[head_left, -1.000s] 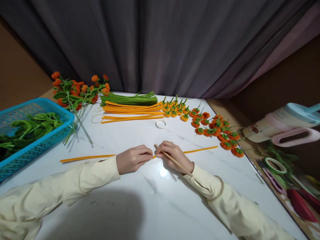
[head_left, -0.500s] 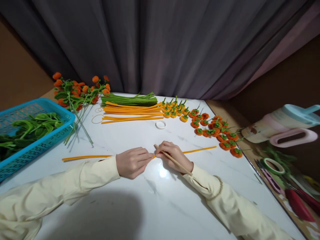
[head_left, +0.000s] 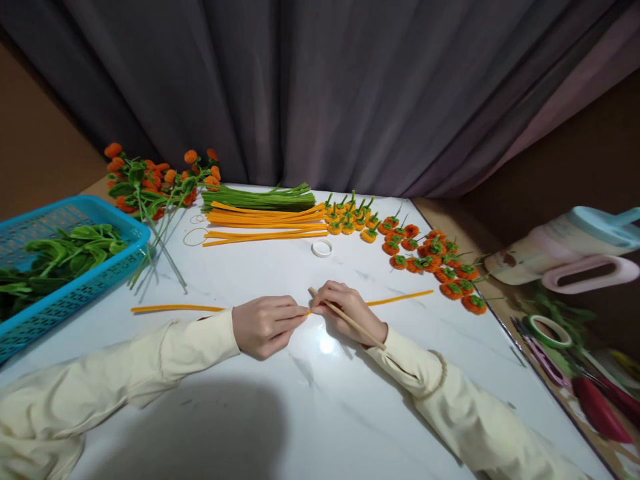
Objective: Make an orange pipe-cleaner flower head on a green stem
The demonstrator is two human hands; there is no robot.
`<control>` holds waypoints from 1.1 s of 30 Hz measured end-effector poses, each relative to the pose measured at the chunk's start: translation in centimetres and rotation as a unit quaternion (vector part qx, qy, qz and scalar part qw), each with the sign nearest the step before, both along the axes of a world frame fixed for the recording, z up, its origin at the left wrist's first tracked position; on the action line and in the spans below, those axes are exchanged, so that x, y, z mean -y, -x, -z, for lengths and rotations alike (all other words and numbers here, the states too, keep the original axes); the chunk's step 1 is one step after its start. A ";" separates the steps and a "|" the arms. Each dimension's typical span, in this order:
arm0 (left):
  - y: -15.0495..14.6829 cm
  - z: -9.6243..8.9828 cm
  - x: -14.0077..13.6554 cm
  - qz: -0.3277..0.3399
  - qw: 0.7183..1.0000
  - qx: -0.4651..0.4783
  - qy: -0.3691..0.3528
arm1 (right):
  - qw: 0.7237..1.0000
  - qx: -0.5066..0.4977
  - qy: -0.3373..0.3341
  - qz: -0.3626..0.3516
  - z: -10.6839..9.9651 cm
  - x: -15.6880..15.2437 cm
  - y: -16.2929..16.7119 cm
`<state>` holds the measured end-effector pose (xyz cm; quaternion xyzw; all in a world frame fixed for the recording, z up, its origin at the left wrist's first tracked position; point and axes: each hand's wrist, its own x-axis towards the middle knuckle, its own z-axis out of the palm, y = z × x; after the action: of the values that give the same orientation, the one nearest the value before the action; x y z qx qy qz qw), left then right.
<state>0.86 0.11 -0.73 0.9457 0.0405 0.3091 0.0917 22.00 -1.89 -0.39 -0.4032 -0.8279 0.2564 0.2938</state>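
Note:
My left hand pinches orange pipe cleaners near their middle, their ends reaching out to the left past my sleeve. Close beside it, my right hand is closed on the same orange strands, which come out again on its right side. A thin wooden stick also lies in my right hand, slanting across the fingers toward the wrist. Between the two sets of fingertips only a short bit of orange shows. How many strands are gripped there is hidden by the fingers.
Beyond my hands lie orange pipe cleaners, green pipe cleaners and a white ring. Small fuzzy pumpkins spread rightward. A blue basket of green leaves stands left, a tumbler right, near green tape.
The left ends of the orange pipe cleaners have shifted slightly up and to the right. Both hands stay almost in place, still pinching.

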 end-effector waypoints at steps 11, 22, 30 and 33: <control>0.1 -0.1 0.0 -0.006 0.999 -0.014 0.032 | 1.000 -0.005 0.002 -0.001 0.0 0.0 0.1; 0.0 -0.3 -0.3 0.005 0.996 -0.018 0.093 | 1.000 -0.001 0.007 0.002 0.0 0.0 0.0; 0.0 -0.2 -0.3 0.002 0.997 -0.026 0.066 | 0.999 -0.027 0.038 0.011 0.0 -0.1 -0.1; 0.0 -0.2 -0.4 -0.003 0.998 -0.023 0.065 | 0.993 -0.087 0.071 0.041 0.0 0.0 -0.1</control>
<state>0.82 0.51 -0.50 0.9445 0.0654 0.2841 0.1512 22.15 -1.86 -0.36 -0.4324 -0.7617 0.3363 0.3459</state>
